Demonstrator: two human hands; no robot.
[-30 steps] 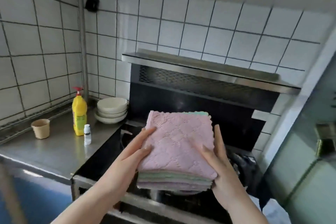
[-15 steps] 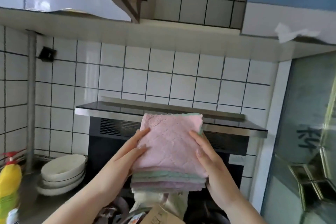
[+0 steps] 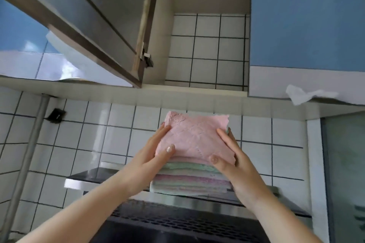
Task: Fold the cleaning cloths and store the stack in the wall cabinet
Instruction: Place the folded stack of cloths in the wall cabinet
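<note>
White-tiled kitchen wall w/ dark grout fills the bkgd; view tilts up toward the wall units. Cabinet point(image 3: 207, 49) sits at 12 o'clock, open, its back tiled, interior bare where visible. Its door point(image 3: 88, 17) swings out toward 10 o'clock, hinge hardware showing on the inner edge. A shut blue door point(image 3: 306, 16) is at 2 o'clock, w/ a scrap of peeling white film point(image 3: 300, 95) hanging off its lower edge. Grey pipe point(image 3: 29, 144) runs down the wall at 9 o'clock, small black fitting point(image 3: 56, 115) just beside it. Hood point(image 3: 177, 221) w/ steel top lip and dark perforated grille spans 6 o'clock. Frosted glass panel point(image 3: 343, 173) at 3 o'clock.

Stack point(image 3: 194, 156) of folded cloths is held in the air at centre, below the cabinet opening and above the hood, not inside yet. Pink cloth on top, green, pink and pale layers under it, edges roughly aligned.

L hand point(image 3: 152, 162) holds the stack's 9 o'clock side, thumb on top, fingers point(image 3: 162, 134) along the edge. R hand point(image 3: 235, 162) holds the 3 o'clock side the same way, thumb on the pink cloth. Both hands' fingers are narrow, clamped on the stack betw. them.
</note>
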